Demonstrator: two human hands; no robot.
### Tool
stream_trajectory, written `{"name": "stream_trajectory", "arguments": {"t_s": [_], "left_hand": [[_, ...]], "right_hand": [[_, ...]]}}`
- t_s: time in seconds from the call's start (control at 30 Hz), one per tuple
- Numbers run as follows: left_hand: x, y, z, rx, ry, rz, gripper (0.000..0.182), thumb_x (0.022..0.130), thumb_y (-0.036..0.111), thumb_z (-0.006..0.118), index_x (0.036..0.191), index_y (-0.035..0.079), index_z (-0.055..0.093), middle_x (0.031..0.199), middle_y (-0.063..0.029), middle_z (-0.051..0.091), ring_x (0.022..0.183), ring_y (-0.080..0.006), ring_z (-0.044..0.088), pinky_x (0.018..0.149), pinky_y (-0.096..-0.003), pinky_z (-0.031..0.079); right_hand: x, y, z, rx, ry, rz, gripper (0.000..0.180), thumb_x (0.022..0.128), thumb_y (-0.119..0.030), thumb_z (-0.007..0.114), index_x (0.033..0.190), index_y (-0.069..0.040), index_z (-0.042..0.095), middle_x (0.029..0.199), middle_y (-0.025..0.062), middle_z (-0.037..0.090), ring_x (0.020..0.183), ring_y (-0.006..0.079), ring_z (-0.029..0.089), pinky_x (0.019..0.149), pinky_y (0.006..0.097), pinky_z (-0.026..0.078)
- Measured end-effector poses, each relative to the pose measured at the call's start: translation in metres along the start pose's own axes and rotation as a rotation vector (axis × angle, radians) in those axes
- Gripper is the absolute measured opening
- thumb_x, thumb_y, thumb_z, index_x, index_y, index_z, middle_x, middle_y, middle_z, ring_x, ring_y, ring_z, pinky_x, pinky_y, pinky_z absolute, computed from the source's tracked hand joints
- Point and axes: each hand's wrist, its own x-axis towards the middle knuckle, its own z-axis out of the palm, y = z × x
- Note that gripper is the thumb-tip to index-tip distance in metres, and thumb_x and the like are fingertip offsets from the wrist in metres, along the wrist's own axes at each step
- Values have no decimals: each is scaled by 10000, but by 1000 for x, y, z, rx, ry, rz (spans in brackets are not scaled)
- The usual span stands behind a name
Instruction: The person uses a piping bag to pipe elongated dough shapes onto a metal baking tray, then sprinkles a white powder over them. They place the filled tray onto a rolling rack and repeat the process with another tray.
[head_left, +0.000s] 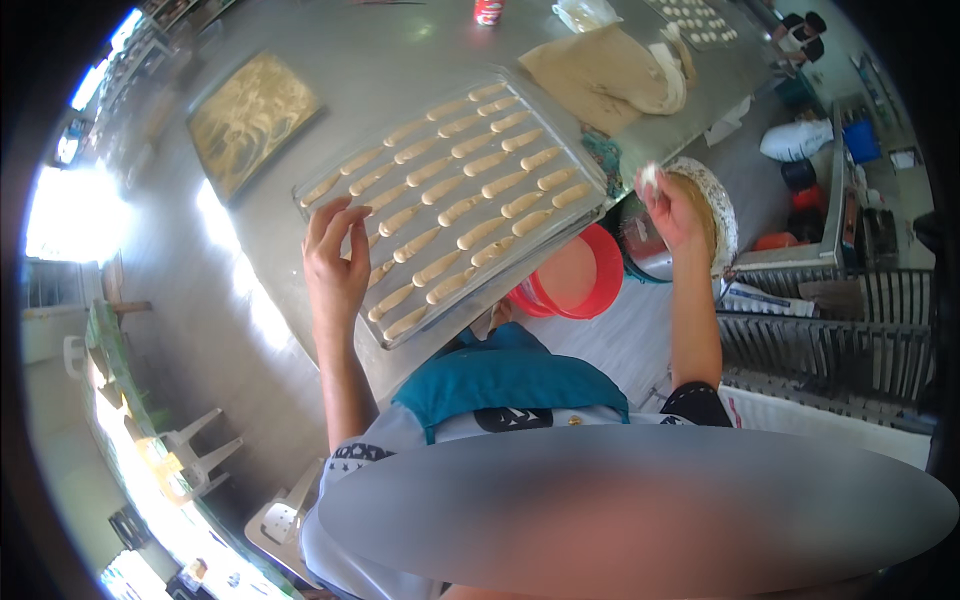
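A metal baking tray (600, 196) lies on the table, filled with rows of elongated, pale dough pieces (459, 211). My left hand (335, 238) hovers at the tray's left side with curved, parted fingers and nothing visible in them. It hides a few of the pieces beneath it. On the right, my right hand (673, 214) pinches a small white lump (649, 177), whose material I cannot tell. That hand is beyond the tray's right corner, in front of a round container with a pale speckled rim (721, 217).
A red bucket (604, 259) stands below the tray's near edge. A flour-dusted tray (251, 120) lies far left; brown cloth (600, 75), a red can (488, 11) and a tray of round dough balls (694, 22) are farther back. Black crates (825, 352) stand right. Another person (801, 39) is at upper right.
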Motion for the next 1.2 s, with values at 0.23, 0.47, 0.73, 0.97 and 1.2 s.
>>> {"name": "stream_trajectory", "arguments": {"t_s": [0.23,0.47,0.73,0.97,1.2], "left_hand": [[-32,-3,-35,89,122,-125,135,826,-44,583,913,14,669,1057,-149,630,959,-302,624,774,-373,500],[-66,-2,-60,201,219,-236,137,841,-29,578,923,25,674,1077,-150,627,996,-302,615,787,-368,493],[-78,-10,-68,199,266,-272,138,834,-26,585,929,29,670,1087,-150,627,979,-305,619,792,-368,491],[-80,-18,-73,150,272,-284,142,835,-22,582,932,38,667,1081,-151,625,956,-314,622,778,-373,491],[-83,-25,-82,161,269,-267,138,842,-17,579,930,41,668,1077,-146,623,955,-309,619,771,-367,491]], "right_hand": [[156,11,113,-507,-183,48,289,903,-86,616,1152,49,559,1135,134,585,1062,235,585,928,260,505],[280,62,131,-1162,-85,29,235,859,-74,666,1059,37,616,991,97,646,856,194,654,736,285,581],[331,84,148,-2050,-205,-62,248,793,-120,677,987,34,671,806,148,695,627,189,674,609,309,540],[285,154,217,-2043,-491,-93,237,834,-161,627,995,4,679,774,144,694,598,196,676,607,329,534],[252,250,280,-1998,-773,-155,227,872,-185,566,956,-14,690,708,130,687,578,199,672,628,336,540]]}}
